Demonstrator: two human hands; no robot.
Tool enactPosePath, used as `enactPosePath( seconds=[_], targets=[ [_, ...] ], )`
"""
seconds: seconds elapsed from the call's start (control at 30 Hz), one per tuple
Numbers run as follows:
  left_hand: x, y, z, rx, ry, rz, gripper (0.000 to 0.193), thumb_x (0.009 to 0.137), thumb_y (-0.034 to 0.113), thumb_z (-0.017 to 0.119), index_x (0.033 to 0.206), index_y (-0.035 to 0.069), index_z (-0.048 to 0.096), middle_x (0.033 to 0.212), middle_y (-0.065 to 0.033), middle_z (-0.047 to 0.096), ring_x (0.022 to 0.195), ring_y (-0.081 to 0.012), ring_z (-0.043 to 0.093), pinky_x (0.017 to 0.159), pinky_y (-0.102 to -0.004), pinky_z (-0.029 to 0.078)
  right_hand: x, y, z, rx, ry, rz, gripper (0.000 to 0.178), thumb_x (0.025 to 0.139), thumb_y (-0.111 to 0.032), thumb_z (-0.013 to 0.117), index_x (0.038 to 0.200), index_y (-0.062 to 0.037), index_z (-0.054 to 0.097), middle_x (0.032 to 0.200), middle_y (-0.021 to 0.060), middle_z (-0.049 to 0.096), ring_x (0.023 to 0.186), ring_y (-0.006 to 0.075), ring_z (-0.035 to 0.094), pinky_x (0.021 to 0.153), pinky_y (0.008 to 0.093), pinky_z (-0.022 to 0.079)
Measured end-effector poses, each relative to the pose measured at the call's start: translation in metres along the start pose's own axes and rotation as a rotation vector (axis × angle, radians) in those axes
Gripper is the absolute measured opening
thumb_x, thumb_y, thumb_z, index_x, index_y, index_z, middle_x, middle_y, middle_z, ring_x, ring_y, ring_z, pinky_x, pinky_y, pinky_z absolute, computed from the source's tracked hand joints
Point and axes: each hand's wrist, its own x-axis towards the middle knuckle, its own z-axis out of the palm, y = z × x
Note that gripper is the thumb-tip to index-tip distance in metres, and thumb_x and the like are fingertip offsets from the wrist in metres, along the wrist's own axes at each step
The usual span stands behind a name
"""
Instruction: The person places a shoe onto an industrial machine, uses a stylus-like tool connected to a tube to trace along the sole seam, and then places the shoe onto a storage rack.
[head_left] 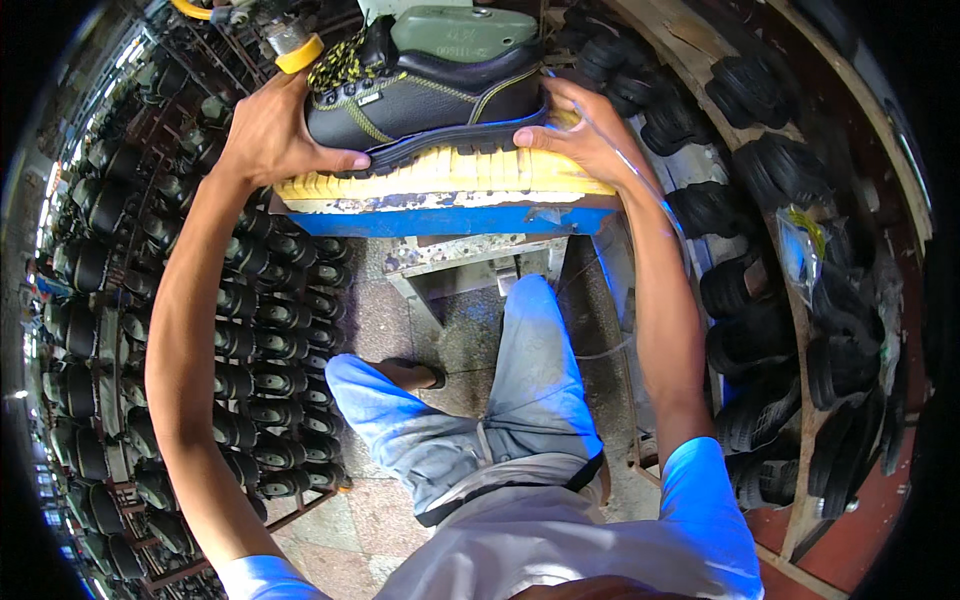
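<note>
A black work shoe [425,108] with yellow-green stitching and laces lies sideways in front of me, a green shoe last [470,35] filling its opening. Under it runs a black ridged sole [440,145], set on a yellow ribbed pad [400,182] with a blue base. My left hand [270,135] grips the toe end, thumb pressed along the sole's edge. Around the heel end curls my right hand [585,130], its thumb also on the sole's edge. Some fingers of both hands are hidden behind the shoe.
Racks of dark shoes [275,345] fill the left side. On the right, wooden shelves [800,400] hold several black soles and a clear plastic bag [800,250]. A metal fitting with a yellow ring [298,55] hangs by my left hand. A worn metal stand [480,250] supports the pad.
</note>
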Motion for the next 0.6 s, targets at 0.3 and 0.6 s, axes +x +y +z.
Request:
enactPosePath(
  seconds=[0.3,0.6],
  targets=[
    [-0.005,-0.001,0.021,-0.038,0.076,-0.003,0.115,0.055,0.079,0.081,0.141,0.007,0.052,0.121,-0.0239,0.066,0.113,-0.0366,0.065,0.102,-0.0456,0.050,0.004,0.004,0.002,-0.065,0.050,0.122,0.081,0.071,-0.031,0.093,0.136,0.0023,0.056,0.132,0.0178,0.063,0.122,0.0252,0.060,0.106,0.0388,0.047],
    [-0.038,-0.041,-0.004,-1.334,-0.321,-0.069,0.085,0.084,0.012,0.080,0.155,0.006,0.036,0.101,-0.0086,0.069,0.074,-0.0153,0.068,0.068,-0.0293,0.060,0.016,0.007,-0.010,-0.031,-0.084,0.171,0.082,0.072,-0.034,0.091,0.136,0.0017,0.056,0.131,0.0228,0.063,0.121,0.0270,0.062,0.106,0.0369,0.047]
  ],
)
